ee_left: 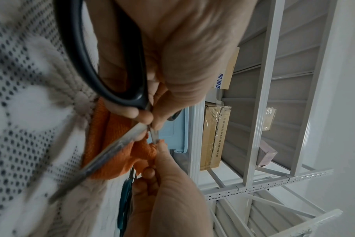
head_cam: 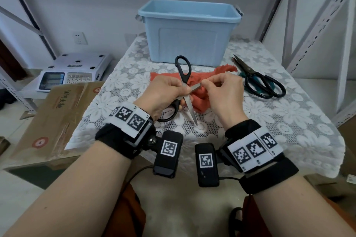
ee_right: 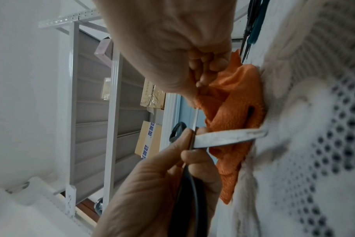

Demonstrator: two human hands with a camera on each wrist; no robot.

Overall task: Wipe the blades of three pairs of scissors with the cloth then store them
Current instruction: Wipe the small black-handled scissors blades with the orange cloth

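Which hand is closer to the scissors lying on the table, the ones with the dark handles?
The right hand. It sits just left of the idle scissors, pinching the orange cloth. The left hand is farther off, beyond the right hand, gripping the open scissors.

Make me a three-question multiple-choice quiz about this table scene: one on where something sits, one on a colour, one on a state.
1. Where do the spare scissors lie?
A. inside the bin
B. on the tablecloth, right of the cloth
C. on the floor

2. What colour is the cloth?
A. orange
B. green
C. white

3. How are the held scissors?
A. blades closed
B. blades spread open
C. lying untouched

Answers:
1 B, they rest on the lace tablecloth beside the cloth.
2 A, both wrist views show orange.
3 B, the left hand holds them with blades spread; the right hand pinches cloth on one.
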